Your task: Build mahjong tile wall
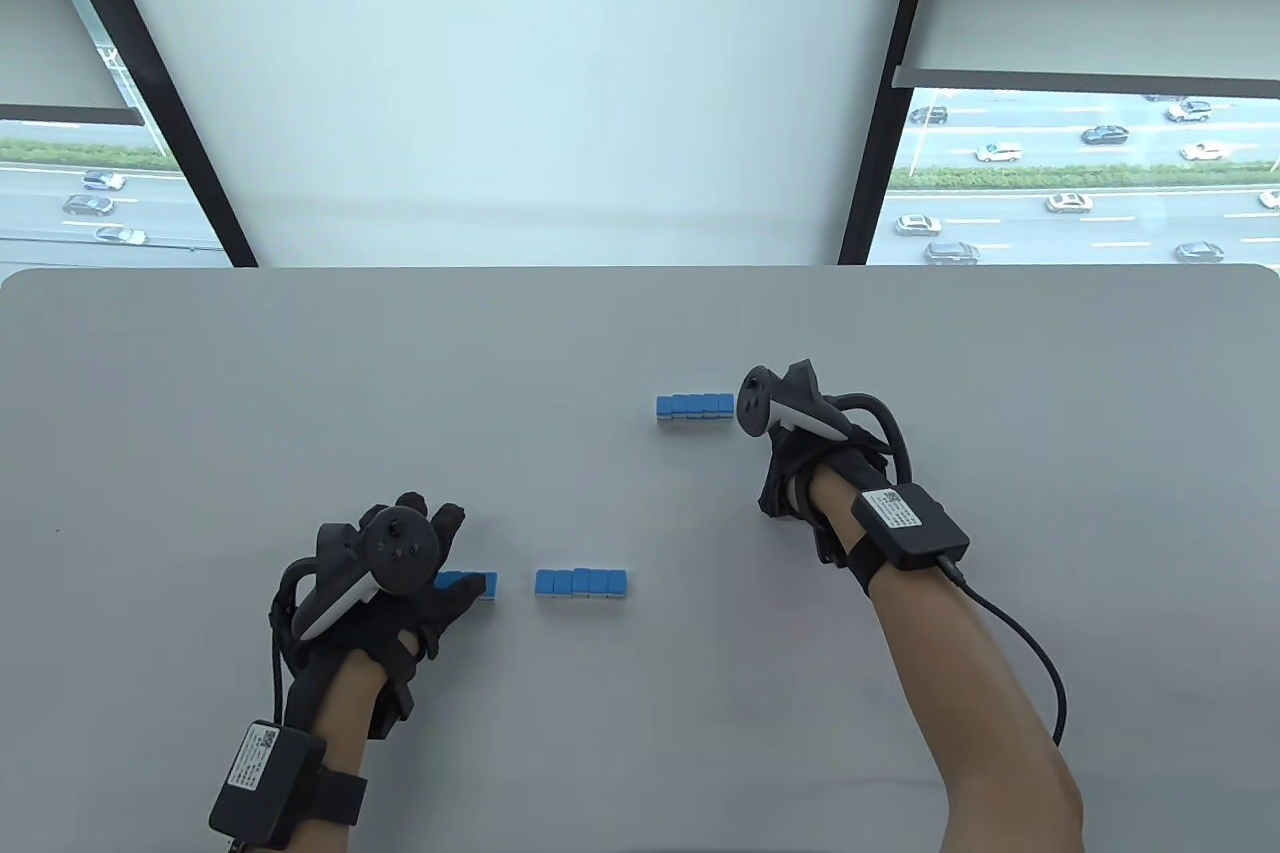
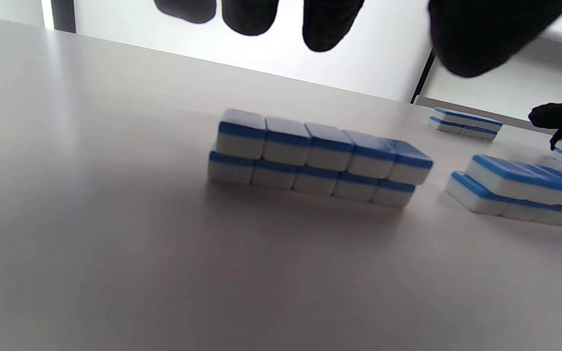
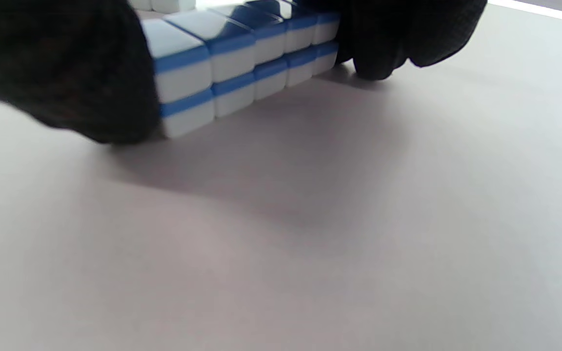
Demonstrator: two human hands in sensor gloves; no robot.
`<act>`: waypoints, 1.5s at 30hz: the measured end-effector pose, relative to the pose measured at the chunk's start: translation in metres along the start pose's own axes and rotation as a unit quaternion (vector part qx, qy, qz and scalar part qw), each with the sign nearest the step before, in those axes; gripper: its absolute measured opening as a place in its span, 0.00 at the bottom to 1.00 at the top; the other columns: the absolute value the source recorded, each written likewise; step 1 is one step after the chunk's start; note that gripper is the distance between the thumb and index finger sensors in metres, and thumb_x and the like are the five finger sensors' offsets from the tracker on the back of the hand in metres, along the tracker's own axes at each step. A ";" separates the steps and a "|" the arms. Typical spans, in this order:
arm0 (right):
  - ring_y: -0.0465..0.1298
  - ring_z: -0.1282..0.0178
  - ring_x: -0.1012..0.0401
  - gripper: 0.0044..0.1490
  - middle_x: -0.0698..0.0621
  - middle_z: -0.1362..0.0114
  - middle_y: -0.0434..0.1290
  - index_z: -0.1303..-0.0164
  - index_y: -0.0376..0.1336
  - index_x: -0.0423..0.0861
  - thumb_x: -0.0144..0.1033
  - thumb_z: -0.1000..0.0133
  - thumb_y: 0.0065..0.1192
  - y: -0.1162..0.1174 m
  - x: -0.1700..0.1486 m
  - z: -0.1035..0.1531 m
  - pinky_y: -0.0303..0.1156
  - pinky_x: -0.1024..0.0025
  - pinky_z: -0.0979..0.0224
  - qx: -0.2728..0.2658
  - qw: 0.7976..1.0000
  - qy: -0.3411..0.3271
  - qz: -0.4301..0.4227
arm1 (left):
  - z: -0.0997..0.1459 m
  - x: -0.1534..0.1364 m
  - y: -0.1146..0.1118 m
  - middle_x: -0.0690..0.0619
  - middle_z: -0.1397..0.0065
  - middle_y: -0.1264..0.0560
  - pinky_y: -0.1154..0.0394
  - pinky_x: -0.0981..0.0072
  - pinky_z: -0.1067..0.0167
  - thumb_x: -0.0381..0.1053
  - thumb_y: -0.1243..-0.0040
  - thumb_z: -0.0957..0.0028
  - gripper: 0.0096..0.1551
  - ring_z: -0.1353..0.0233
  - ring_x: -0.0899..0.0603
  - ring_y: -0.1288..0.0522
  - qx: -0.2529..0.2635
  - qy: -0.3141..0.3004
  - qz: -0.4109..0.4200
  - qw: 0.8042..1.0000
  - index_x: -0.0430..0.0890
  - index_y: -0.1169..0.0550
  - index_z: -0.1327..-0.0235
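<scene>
The blue-backed white mahjong tiles stand in short two-layer blocks on the grey table (image 1: 300, 393). My left hand (image 1: 445, 553) hovers over one block (image 1: 468, 583). In the left wrist view its fingers (image 2: 330, 24) hang above that block (image 2: 317, 158) without touching it. A second block (image 1: 581, 582) lies just to the right, and its top row sits unevenly (image 2: 520, 190). My right hand (image 1: 790, 478) grips a third block (image 3: 242, 58) by its ends, the thumb (image 3: 66, 73) at the near end and fingers (image 3: 388, 44) at the far end. That block is hidden in the table view.
A fourth block (image 1: 695, 406) stands left of my right hand's tracker; it also shows in the left wrist view (image 2: 464, 123). A cable (image 1: 1030, 653) runs from my right wrist. The table's far edge (image 1: 640, 269) is beyond the blocks.
</scene>
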State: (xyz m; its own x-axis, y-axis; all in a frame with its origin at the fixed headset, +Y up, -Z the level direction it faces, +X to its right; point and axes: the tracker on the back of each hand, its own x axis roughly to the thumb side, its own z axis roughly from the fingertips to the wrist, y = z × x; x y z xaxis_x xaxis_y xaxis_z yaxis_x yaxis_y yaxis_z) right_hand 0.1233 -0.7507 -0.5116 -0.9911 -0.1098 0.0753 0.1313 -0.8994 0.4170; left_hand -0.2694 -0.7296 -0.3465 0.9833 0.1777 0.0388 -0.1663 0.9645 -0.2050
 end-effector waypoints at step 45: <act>0.43 0.17 0.37 0.77 0.45 0.19 0.26 0.31 0.21 0.54 0.60 0.61 0.74 -0.022 0.023 0.021 0.45 0.38 0.17 -0.018 0.998 -0.039 0.051 | -0.002 -0.009 -0.003 0.47 0.14 0.48 0.54 0.22 0.30 0.74 0.46 0.56 0.50 0.17 0.30 0.50 -0.003 0.015 0.003 1.000 0.58 0.41 0.20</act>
State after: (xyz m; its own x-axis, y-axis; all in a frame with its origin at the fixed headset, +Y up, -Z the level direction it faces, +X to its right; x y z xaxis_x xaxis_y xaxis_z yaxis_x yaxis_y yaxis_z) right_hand 0.0983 -0.7249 -0.5000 -0.9676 -0.1696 0.1873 0.2294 -0.9001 0.3703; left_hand -0.2771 -0.7341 -0.3485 0.9840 0.1782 0.0076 -0.1726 0.9620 -0.2113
